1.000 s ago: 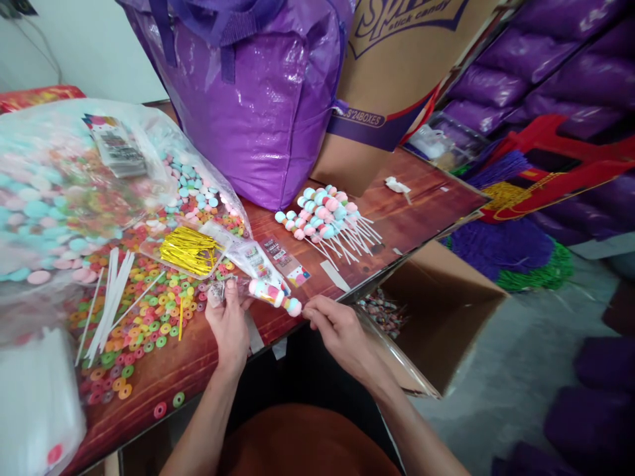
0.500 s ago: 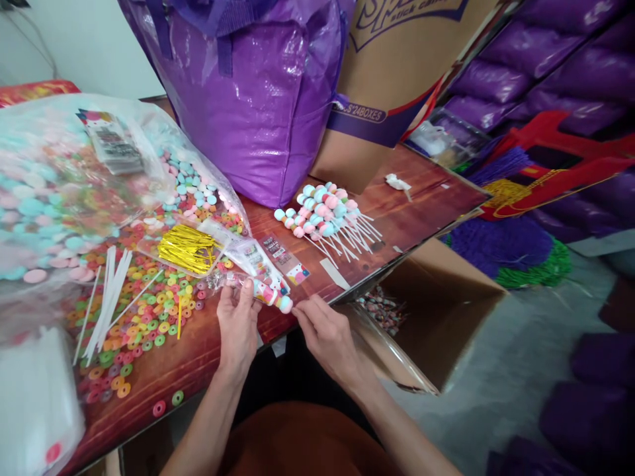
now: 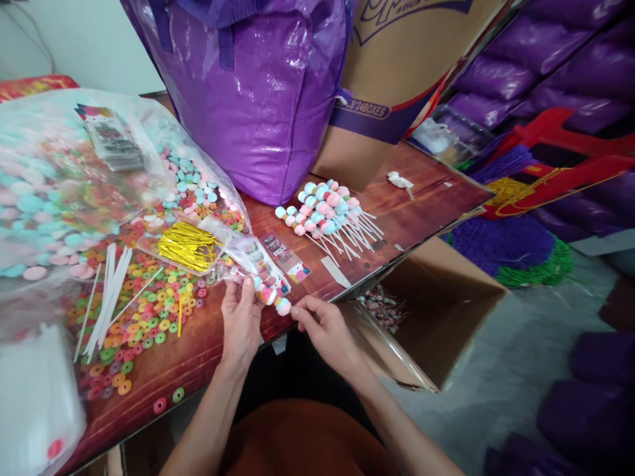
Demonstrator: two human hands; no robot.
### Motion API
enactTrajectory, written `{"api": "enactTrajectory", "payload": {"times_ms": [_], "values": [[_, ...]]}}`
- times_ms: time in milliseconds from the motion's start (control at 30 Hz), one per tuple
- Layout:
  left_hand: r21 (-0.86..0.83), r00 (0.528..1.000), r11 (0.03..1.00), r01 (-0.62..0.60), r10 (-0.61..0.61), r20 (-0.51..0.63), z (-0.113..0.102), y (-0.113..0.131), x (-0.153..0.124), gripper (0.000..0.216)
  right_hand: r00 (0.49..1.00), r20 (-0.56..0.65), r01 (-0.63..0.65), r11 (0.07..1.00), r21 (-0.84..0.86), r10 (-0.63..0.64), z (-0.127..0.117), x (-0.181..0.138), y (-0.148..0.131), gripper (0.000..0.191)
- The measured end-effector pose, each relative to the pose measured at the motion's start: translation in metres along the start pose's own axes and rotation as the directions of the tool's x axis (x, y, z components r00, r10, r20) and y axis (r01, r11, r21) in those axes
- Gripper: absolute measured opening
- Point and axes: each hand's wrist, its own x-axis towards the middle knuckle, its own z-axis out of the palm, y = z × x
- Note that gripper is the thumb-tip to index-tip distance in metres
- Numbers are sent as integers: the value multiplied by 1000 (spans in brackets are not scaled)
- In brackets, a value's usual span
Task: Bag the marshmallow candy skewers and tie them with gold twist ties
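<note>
My left hand (image 3: 242, 324) is closed around a small clear plastic bag (image 3: 233, 271) and the upper part of a candy stick (image 3: 269, 295) with pastel pink, blue and white candies. How far the candy sits inside the bag is hard to make out. At the stick's lower end, my right hand (image 3: 325, 330) pinches close to the last candy; the white stick is mostly hidden by its fingers. Just beyond lie a stack of printed clear bags (image 3: 262, 264), a tray of gold twist ties (image 3: 186, 246) and a pile of candy sticks (image 3: 325, 211).
Ring candies (image 3: 159, 317) and loose white sticks (image 3: 106, 304) cover the table's left side, beside a large plastic bag of candies (image 3: 34, 198). A purple bag (image 3: 248, 112) and a carton (image 3: 377, 99) stand behind. An open box (image 3: 446, 311) sits below the right edge.
The candy stick has shifted slightly, and more of its candies show beside my left hand. My right hand's fingers have curled a little at the stick's end.
</note>
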Motion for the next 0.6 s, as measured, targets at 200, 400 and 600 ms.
{"api": "enactTrajectory", "payload": {"times_ms": [200, 400, 600], "values": [[-28, 999, 1000, 13, -14, -36, -5, 3, 5, 29, 961, -61, 245, 934, -260, -269, 4, -6, 1, 25], [28, 1000, 1000, 14, -14, 28, 2, -3, -2, 26, 954, -113, 242, 934, -262, -278, 17, -6, -1, 24], [28, 999, 999, 34, -35, 29, 1, 6, 1, 29, 981, -80, 168, 982, -87, -175, 18, -4, -2, 26]]}}
